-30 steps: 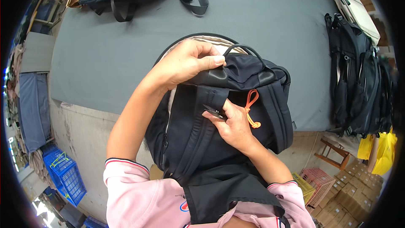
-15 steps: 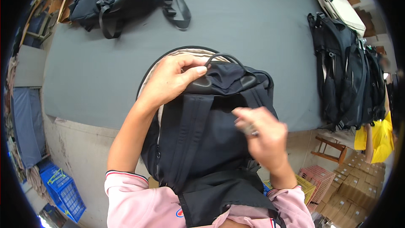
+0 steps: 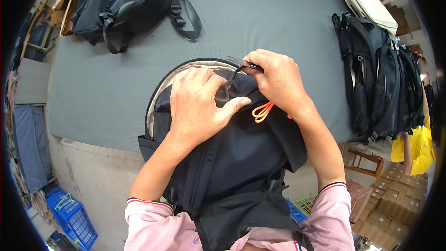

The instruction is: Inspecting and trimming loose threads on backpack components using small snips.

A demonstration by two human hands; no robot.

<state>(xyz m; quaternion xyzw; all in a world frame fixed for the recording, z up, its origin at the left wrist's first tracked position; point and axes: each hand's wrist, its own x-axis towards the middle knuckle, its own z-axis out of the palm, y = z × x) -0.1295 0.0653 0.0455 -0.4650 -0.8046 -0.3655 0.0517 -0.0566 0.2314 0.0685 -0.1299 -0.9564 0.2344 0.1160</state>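
A dark navy backpack [image 3: 232,144] lies in front of me with its straps facing up, its top over the table edge. Its unzipped top shows a pale lining [image 3: 186,70]. My left hand [image 3: 197,104] grips the fabric by the top handle, thumb stretched toward the right. In my right hand [image 3: 276,76] is a pair of thread snips [image 3: 246,63], its metal blades pointing left at the dark handle loop [image 3: 231,81]. An orange cord [image 3: 263,111] hangs in loops below that hand.
The grey table [image 3: 260,18] carries another black backpack [image 3: 130,9] at far left. More black backpacks [image 3: 367,74] and a cream bag [image 3: 369,7] line its right side. Blue crate [image 3: 72,214] stands at lower left, cartons [image 3: 395,200] at lower right. A yellow-sleeved person [image 3: 416,148] is at right.
My right hand has risen from over the backpack's straps to its top handle, the snips' blades now showing. My left hand has shifted slightly down and right, and orange cord has come into view.
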